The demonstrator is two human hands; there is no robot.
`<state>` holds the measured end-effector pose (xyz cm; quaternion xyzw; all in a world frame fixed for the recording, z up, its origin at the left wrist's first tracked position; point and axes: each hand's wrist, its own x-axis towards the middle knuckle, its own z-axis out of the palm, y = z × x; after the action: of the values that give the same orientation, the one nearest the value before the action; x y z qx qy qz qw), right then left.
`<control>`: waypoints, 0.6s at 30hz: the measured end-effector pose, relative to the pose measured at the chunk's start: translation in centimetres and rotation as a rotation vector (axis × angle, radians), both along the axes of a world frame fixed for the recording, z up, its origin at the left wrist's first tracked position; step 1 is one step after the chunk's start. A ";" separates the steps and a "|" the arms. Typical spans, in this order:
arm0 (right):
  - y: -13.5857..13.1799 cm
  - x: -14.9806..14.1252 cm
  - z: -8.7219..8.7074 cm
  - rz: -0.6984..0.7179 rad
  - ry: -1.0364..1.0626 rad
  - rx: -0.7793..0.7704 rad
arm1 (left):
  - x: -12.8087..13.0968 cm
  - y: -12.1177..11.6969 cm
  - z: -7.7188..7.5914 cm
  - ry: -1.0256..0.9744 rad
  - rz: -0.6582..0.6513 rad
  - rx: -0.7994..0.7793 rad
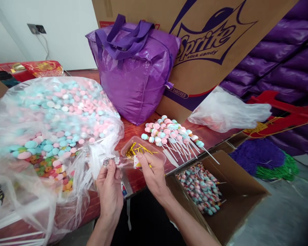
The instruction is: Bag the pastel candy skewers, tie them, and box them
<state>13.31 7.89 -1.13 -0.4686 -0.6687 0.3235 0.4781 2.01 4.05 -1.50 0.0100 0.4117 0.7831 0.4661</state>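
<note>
A small clear plastic bag with printed ends [127, 162] is stretched between my two hands at the table's front edge. My left hand [110, 191] pinches its left end between thumb and fingers. Its right end, with a white and coloured print, is gripped by my right hand [154, 172]. Whether anything lies inside the bag I cannot make out. Just behind the hands sits a clear plastic tray [123, 149] of gold twist ties [138, 149]. Skewers of pink, blue and white candies [166, 130] lie in a pile to the right, their white sticks pointing toward me.
A large clear bag of loose candies [74, 102] covers the left of the table. Behind stand a purple tote bag [133, 75] and a big cardboard carton [210, 75]. An open cardboard box [236, 191] below right holds many wrapped candy skewers [200, 188].
</note>
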 end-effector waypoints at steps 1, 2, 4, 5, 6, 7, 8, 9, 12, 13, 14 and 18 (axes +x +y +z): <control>0.7 -0.1 0.3 -0.030 -0.038 0.043 | -0.1 0.2 0.0 0.009 0.015 -0.002; 1.5 -0.1 0.6 -0.065 -0.087 0.089 | -0.2 0.4 -0.1 0.013 0.031 -0.005; 3.6 0.2 1.2 -0.142 -0.228 0.189 | -0.7 0.8 -0.2 0.011 0.064 -0.019; 4.9 0.6 1.6 -0.182 -0.327 0.248 | -1.0 0.9 -0.3 0.008 0.071 -0.028; 6.2 1.0 2.0 -0.214 -0.443 0.306 | -1.3 1.0 -0.3 0.004 0.070 -0.035; 7.6 1.6 2.3 -0.244 -0.578 0.360 | -1.7 1.1 -0.4 0.000 0.062 -0.037; 8.9 2.3 2.6 -0.277 -0.712 0.394 | -2.0 1.1 -0.4 -0.008 0.051 -0.036; 10.1 3.0 2.8 -0.301 -0.844 0.406 | -2.3 1.2 -0.4 -0.020 0.039 -0.037; 12.8 5.1 2.5 -0.301 -1.110 0.393 | -3.0 1.1 -0.5 -0.090 0.020 -0.073; 13.2 5.6 2.2 -0.279 -1.148 0.383 | -3.1 1.1 -0.5 -0.119 0.017 -0.097; 13.6 6.1 1.9 -0.259 -1.158 0.371 | -3.2 1.1 -0.5 -0.146 0.015 -0.124; 13.3 7.4 1.0 -0.236 -0.903 0.279 | -3.4 1.1 -0.3 -0.210 0.013 -0.186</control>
<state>20.69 21.21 -0.16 -0.5663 -0.7885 -0.0614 0.2320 -1.34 5.12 -1.79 -0.1179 0.4315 0.7413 0.5003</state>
